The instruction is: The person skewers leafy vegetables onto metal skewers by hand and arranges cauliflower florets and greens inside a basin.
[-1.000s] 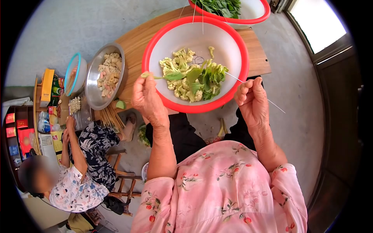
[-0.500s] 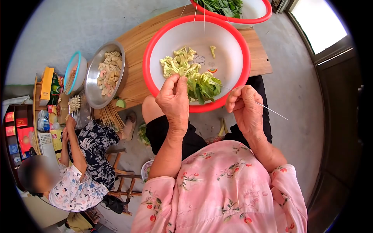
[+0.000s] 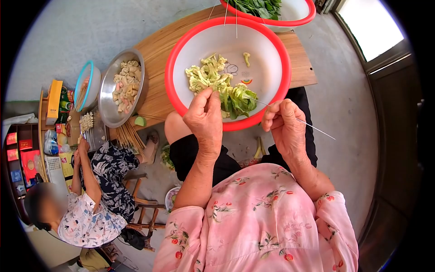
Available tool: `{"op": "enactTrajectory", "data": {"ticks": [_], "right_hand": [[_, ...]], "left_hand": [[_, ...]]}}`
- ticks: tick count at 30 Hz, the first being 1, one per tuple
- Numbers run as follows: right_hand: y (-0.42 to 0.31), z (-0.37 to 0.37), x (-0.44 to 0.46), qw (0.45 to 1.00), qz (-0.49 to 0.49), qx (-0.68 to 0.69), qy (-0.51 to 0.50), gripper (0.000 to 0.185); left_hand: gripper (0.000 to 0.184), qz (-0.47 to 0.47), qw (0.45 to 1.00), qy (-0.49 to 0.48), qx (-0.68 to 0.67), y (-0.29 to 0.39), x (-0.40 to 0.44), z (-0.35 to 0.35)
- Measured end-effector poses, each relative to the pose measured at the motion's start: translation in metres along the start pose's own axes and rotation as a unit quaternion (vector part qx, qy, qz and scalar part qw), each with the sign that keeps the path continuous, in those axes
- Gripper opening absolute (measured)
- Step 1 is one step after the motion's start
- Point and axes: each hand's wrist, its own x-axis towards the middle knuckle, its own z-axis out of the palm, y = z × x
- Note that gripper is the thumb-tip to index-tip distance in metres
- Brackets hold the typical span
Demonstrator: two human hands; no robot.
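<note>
Green leaves [image 3: 241, 100] are bunched on a thin metal skewer [image 3: 317, 129] over the near part of a white basin with a red rim [image 3: 276, 50]. My right hand [image 3: 287, 127] pinches the skewer between thumb and fingers, its free end sticking out to the lower right. At the left end of the bunch, my left hand [image 3: 205, 120] has its fingertips closed on a leaf, largely hidden by the fingers. Pale cauliflower pieces [image 3: 206, 75] lie in the basin beyond my left hand, and one small piece [image 3: 246, 59] lies apart.
The basin stands on a wooden table [image 3: 158, 45]. Behind it is a second red-rimmed basin [image 3: 294, 20] with greens. On the left are a steel bowl [image 3: 105, 97] of pieces, wooden sticks [image 3: 129, 138], a blue-rimmed bowl [image 3: 94, 86] and a seated person [image 3: 90, 222] handling skewers.
My left hand has moved right and inward from the basin's left rim to the bunch of leaves. My right hand has shifted slightly down and left, with the skewer and leaves.
</note>
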Motion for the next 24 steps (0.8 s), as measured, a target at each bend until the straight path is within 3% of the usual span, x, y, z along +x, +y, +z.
{"op": "enactTrajectory", "data": {"ticks": [7, 10, 12, 13, 16, 19, 24], "right_hand": [[-0.001, 0.006, 0.002, 1.000, 0.014, -0.005, 0.015, 0.033], [-0.005, 0.005, 0.005, 1.000, 0.016, 0.013, 0.016, 0.033], [-0.008, 0.002, 0.007, 0.999, 0.027, 0.018, 0.004, 0.033], [-0.008, 0.001, 0.008, 0.999, 0.039, 0.024, -0.008, 0.034], [-0.010, 0.003, 0.007, 0.995, 0.068, 0.071, -0.007, 0.034], [-0.013, 0.006, 0.007, 0.994, 0.076, 0.080, -0.001, 0.035], [-0.007, 0.012, 0.006, 0.994, 0.091, 0.062, 0.008, 0.035]], "left_hand": [[0.017, 0.159, 0.986, -0.015, 0.047, -0.009, -0.003, 0.002], [0.022, 0.124, 0.990, -0.056, 0.033, -0.008, 0.000, -0.004], [0.028, -0.027, 0.969, -0.152, -0.194, -0.004, 0.009, -0.008], [0.028, -0.027, 0.969, -0.152, -0.194, -0.004, 0.011, -0.010], [0.030, -0.104, 0.895, -0.231, -0.367, -0.008, 0.016, -0.010], [0.029, -0.136, 0.854, -0.265, -0.427, -0.018, 0.017, -0.009], [0.029, -0.143, 0.863, -0.296, -0.384, -0.008, 0.009, -0.006]]}}
